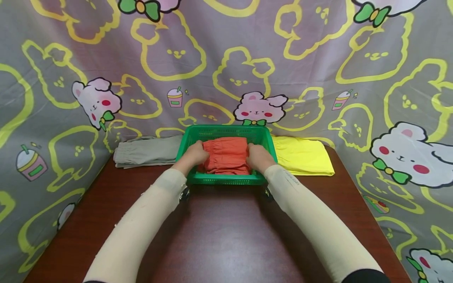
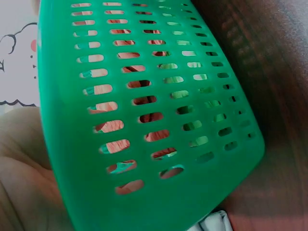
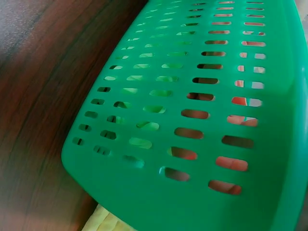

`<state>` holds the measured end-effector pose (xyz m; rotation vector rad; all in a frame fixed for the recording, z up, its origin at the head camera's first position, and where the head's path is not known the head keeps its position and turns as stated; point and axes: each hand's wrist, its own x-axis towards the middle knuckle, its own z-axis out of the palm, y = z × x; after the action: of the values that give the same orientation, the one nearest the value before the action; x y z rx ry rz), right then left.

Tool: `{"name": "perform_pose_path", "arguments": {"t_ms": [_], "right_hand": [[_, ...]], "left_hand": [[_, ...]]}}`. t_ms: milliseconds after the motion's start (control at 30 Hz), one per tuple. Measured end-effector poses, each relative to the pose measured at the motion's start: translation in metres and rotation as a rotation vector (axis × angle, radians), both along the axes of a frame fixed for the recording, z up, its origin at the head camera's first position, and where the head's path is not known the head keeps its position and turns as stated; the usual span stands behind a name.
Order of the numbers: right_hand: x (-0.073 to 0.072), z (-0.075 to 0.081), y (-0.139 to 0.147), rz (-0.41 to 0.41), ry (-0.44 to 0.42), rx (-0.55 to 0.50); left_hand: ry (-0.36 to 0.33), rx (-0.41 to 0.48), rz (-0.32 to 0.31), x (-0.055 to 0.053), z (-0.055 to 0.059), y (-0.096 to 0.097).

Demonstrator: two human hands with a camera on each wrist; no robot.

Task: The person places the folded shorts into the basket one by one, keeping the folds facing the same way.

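Observation:
A folded orange garment point(image 1: 226, 154) with gathered, elastic-looking edges lies within the green plastic basket point(image 1: 226, 180). My left hand point(image 1: 196, 154) reaches over the basket's left side and grips the garment's left edge. On the opposite edge, my right hand point(image 1: 260, 158) holds the same garment. Most fingertips are hidden by the cloth and the hands' backs. The left wrist view shows part of the left palm point(image 2: 24, 173) beyond the slotted basket wall point(image 2: 96, 202). In the right wrist view, the basket wall point(image 3: 192, 207) hides most of the right hand; orange shows through its slots.
To the basket's left, a folded grey garment point(image 1: 148, 151) lies on the brown table point(image 1: 219, 236). A folded yellow garment point(image 1: 304, 155) lies to its right. Patterned curtain fabric point(image 1: 219, 35) hangs behind the table and along both sides.

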<state>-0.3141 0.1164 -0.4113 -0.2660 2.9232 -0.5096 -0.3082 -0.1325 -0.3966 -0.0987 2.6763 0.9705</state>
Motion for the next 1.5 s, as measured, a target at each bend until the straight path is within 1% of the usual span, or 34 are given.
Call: {"name": "perform_pose_path", "arguments": {"t_ms": [100,233,367,533,667,767,867,1033,1300,1500], "right_hand": [[0.002,0.001,0.0,0.012,0.019,0.009],[0.007,0.002,0.002,0.031,0.042,-0.008],[0.011,0.005,0.003,0.056,0.051,-0.022],[0.014,0.006,0.005,0.079,0.061,-0.032],[0.016,0.006,0.006,0.096,0.07,-0.043],[0.018,0.007,0.007,0.108,0.074,-0.049],[0.019,0.008,0.008,0.117,0.083,-0.052],[0.02,0.01,0.01,0.135,0.125,-0.047],[0.026,0.011,0.017,0.171,0.165,-0.044],[0.033,0.011,0.021,0.196,0.218,-0.026]], "left_hand": [[0.006,-0.021,-0.021,0.002,0.002,0.0],[0.019,-0.039,-0.036,0.007,0.003,0.001],[0.065,-0.073,-0.052,0.012,0.005,0.003],[0.122,-0.106,-0.078,0.013,0.003,0.006],[0.155,-0.117,-0.091,0.017,0.004,0.009],[0.183,-0.143,-0.106,0.02,0.007,0.01],[0.208,-0.169,-0.138,0.022,0.007,0.012],[0.252,-0.204,-0.215,0.025,0.007,0.016],[0.301,-0.135,-0.266,0.034,0.01,0.029],[0.36,-0.158,-0.29,0.043,0.011,0.038]]}}
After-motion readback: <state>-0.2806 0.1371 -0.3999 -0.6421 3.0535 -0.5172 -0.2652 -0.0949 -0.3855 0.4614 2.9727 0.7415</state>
